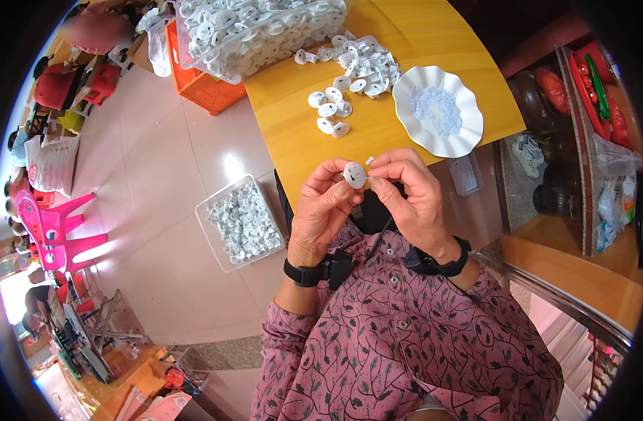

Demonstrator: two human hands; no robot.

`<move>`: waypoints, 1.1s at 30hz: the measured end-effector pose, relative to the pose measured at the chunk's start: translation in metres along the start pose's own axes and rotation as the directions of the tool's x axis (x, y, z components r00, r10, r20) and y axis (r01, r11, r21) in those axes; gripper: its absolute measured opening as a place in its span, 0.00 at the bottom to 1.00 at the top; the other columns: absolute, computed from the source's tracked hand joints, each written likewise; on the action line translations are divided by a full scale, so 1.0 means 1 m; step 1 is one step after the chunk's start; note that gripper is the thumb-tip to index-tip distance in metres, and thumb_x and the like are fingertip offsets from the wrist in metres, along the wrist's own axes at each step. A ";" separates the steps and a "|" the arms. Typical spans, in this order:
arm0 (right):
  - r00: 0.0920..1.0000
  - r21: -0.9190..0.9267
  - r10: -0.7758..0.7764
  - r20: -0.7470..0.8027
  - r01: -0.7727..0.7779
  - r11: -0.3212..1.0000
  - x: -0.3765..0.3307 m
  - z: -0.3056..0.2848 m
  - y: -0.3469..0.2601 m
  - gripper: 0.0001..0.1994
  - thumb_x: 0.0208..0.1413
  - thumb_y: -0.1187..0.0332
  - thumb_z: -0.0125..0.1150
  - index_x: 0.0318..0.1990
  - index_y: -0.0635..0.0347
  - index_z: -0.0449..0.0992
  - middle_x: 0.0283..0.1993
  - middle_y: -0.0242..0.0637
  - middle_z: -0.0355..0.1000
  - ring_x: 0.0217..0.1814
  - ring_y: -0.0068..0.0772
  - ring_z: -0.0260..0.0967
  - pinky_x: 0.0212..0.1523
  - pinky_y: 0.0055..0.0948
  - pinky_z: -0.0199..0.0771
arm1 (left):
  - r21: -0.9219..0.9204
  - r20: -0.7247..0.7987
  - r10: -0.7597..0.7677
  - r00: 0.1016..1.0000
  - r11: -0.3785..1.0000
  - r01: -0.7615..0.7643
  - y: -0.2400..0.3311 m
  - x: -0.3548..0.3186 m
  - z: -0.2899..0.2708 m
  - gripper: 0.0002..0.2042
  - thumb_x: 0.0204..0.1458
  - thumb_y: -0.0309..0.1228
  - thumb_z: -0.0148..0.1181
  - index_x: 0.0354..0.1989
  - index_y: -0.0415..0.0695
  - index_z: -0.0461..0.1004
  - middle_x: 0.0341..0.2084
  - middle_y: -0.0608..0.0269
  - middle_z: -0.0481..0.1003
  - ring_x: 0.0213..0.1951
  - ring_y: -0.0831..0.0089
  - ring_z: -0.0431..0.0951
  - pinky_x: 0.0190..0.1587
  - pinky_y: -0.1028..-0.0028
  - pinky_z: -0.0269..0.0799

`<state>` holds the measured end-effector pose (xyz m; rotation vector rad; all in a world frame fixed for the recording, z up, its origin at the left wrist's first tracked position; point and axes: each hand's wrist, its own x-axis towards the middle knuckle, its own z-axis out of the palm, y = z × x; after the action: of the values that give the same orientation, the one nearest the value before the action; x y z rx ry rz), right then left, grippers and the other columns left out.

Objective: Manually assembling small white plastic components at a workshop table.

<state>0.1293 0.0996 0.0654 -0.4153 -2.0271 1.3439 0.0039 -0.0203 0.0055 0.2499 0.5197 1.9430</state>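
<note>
Bare hands met by the table's near edge: the left hand (321,203) pinched a white disc (354,175) between thumb and fingers, while the right hand (414,195) had thumb and forefinger nearly together at its right rim, whether gripping anything could not be told.

The yellow table (286,123) was largest. Over its far left corner and an orange crate (212,91) stood a clear tub (183,42) heaped with white pieces; a smaller tub (212,245) sat on the floor, probably for easy reach from the left. A fluted white plate (469,137) lay rightward, likely keeping its pale blue bits (433,109) together near the right hand. Loose discs (330,110) lay before a pile (370,67), perhaps spread for picking singly.

The held disc's slotted face pointed up toward the wearer, slightly tilted, presumably for seeing; being round, it showed no long axis, and any stem behind was hidden. Smallest, a pale sliver (370,161) showed beside the right forefinger.
</note>
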 end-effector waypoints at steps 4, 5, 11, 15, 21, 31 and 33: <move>1.000 0.002 0.012 0.004 -0.012 1.000 0.000 0.002 0.000 0.03 0.58 0.78 0.62 0.40 0.64 0.77 0.43 0.39 0.73 0.40 0.29 0.74 0.40 0.26 0.75 | 0.013 -0.013 -0.021 1.000 1.000 0.021 0.002 -0.001 0.001 0.17 0.55 0.26 0.67 0.53 0.39 0.73 0.42 0.59 0.77 0.39 0.71 0.77 0.40 0.73 0.74; 1.000 0.001 0.012 0.006 -0.012 1.000 0.000 0.003 0.001 0.03 0.58 0.78 0.62 0.40 0.64 0.77 0.43 0.39 0.73 0.40 0.29 0.74 0.40 0.26 0.75 | 0.006 -0.016 -0.025 1.000 1.000 0.025 0.002 -0.001 0.002 0.17 0.55 0.26 0.67 0.53 0.38 0.73 0.41 0.59 0.77 0.38 0.71 0.77 0.40 0.73 0.73; 1.000 0.020 0.031 0.003 -0.031 0.999 0.000 0.006 0.004 0.04 0.59 0.77 0.62 0.40 0.65 0.76 0.41 0.39 0.74 0.39 0.29 0.75 0.39 0.26 0.76 | -0.026 0.012 -0.015 1.000 1.000 0.015 0.000 -0.002 0.000 0.16 0.60 0.27 0.61 0.55 0.36 0.72 0.39 0.59 0.77 0.37 0.72 0.76 0.38 0.74 0.73; 0.998 0.018 0.055 0.005 -0.055 0.998 -0.001 0.007 0.004 0.04 0.59 0.77 0.63 0.39 0.65 0.75 0.41 0.39 0.74 0.38 0.28 0.75 0.38 0.26 0.76 | 0.003 -0.028 -0.019 0.999 1.000 0.019 -0.001 -0.003 0.000 0.16 0.63 0.31 0.59 0.56 0.36 0.71 0.38 0.60 0.77 0.35 0.73 0.76 0.36 0.75 0.73; 0.998 0.007 0.058 -0.006 -0.058 0.998 -0.001 0.009 0.005 0.04 0.59 0.77 0.63 0.38 0.66 0.74 0.41 0.39 0.74 0.37 0.28 0.75 0.37 0.25 0.77 | 0.043 -0.029 -0.027 0.999 0.999 0.028 -0.003 -0.002 -0.002 0.17 0.64 0.35 0.57 0.56 0.37 0.71 0.35 0.62 0.77 0.34 0.74 0.76 0.34 0.77 0.72; 1.000 -0.110 0.002 -0.001 -0.002 0.994 0.000 0.009 0.001 0.04 0.58 0.77 0.63 0.38 0.65 0.73 0.38 0.40 0.73 0.34 0.31 0.75 0.35 0.27 0.76 | 0.105 -0.043 -0.015 0.999 0.994 0.019 -0.002 -0.003 0.002 0.16 0.63 0.34 0.58 0.55 0.37 0.72 0.35 0.62 0.77 0.33 0.75 0.76 0.35 0.77 0.73; 1.000 -0.142 -0.027 -0.001 0.026 0.990 0.000 0.010 0.002 0.04 0.57 0.78 0.63 0.37 0.65 0.73 0.38 0.40 0.73 0.34 0.34 0.75 0.34 0.28 0.76 | 0.122 -0.058 -0.012 0.998 0.992 0.019 -0.002 -0.004 0.003 0.16 0.63 0.33 0.59 0.55 0.37 0.72 0.35 0.62 0.77 0.33 0.74 0.76 0.35 0.77 0.73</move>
<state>0.1223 0.0939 0.0613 -0.4519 -2.1255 1.1864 0.0087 -0.0222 0.0076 0.2676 0.6776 1.9104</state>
